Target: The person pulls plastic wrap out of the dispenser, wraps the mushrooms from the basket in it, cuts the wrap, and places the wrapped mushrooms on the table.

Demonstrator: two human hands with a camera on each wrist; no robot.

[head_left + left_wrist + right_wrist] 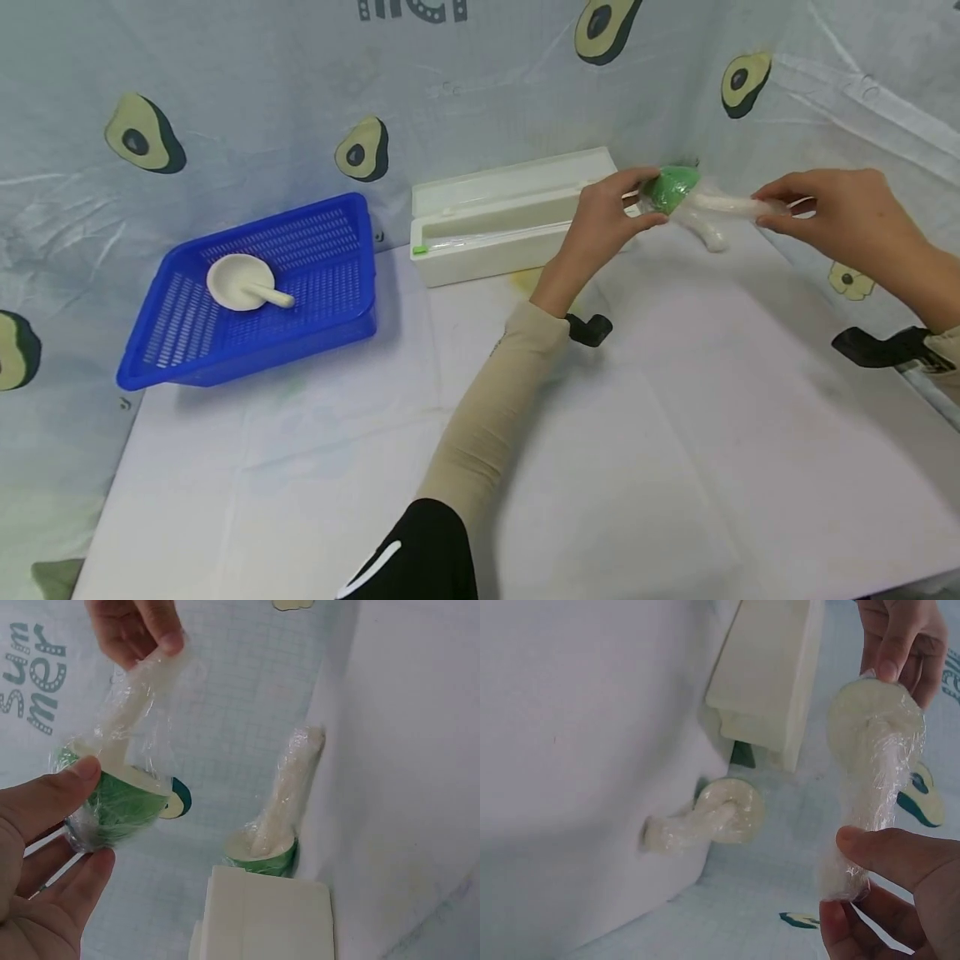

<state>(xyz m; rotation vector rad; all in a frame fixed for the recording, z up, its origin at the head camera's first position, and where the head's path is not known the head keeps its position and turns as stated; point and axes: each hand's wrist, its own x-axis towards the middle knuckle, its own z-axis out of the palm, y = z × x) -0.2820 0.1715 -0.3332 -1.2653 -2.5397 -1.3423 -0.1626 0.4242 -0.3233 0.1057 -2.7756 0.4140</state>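
Note:
Both hands hold up a ladle (672, 190) in clear plastic wrap, with a green outer bowl and a cream inside and handle. My left hand (600, 218) grips the bowl between thumb and fingers. On the other side, my right hand (843, 204) pinches the wrapped handle end (847, 874). A second wrapped ladle (279, 799) of the same kind lies below, against the back wall, beside the white box (487, 258). In the right wrist view, the cream inside of the held bowl (874, 712) faces the camera.
The white box has its lid (517, 179) raised and contains a clear-wrapped item with a green tip (420, 249). At the left stands a blue perforated basket (255, 350) with a cream ladle (234, 279) in it. Avocado-print sheeting (487, 108) hangs behind the white table (660, 433).

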